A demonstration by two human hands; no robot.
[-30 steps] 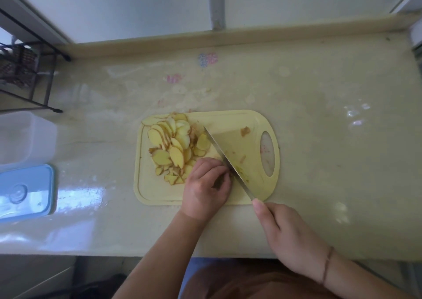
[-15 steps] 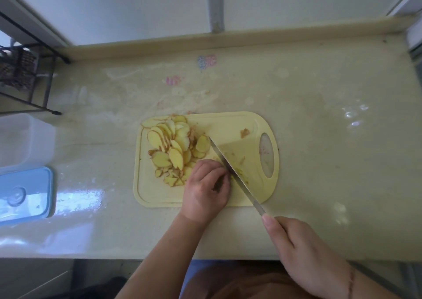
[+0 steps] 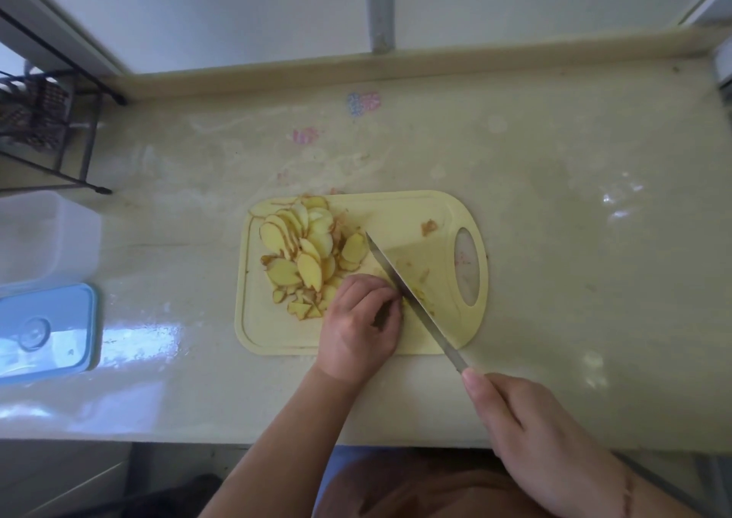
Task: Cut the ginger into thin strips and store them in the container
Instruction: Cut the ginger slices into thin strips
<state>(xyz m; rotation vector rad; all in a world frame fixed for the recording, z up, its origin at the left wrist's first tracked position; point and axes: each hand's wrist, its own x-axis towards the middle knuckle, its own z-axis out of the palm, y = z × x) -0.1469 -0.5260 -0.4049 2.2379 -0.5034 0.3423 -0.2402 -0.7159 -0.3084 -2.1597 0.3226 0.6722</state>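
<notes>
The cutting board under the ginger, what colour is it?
Pale yellow cutting board, seen best in the head view.

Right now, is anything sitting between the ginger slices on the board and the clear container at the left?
Nothing visible: bare countertop lies between the ginger slices and the open container. Its blue lid lies beside it, nearer the person, off that path.

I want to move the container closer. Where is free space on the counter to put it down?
Bare counter lies right of the cutting board, and between the board and the blue lid. The back strip by the wall is also free. The board itself is crowded: ginger slices, knife, left hand.
</notes>
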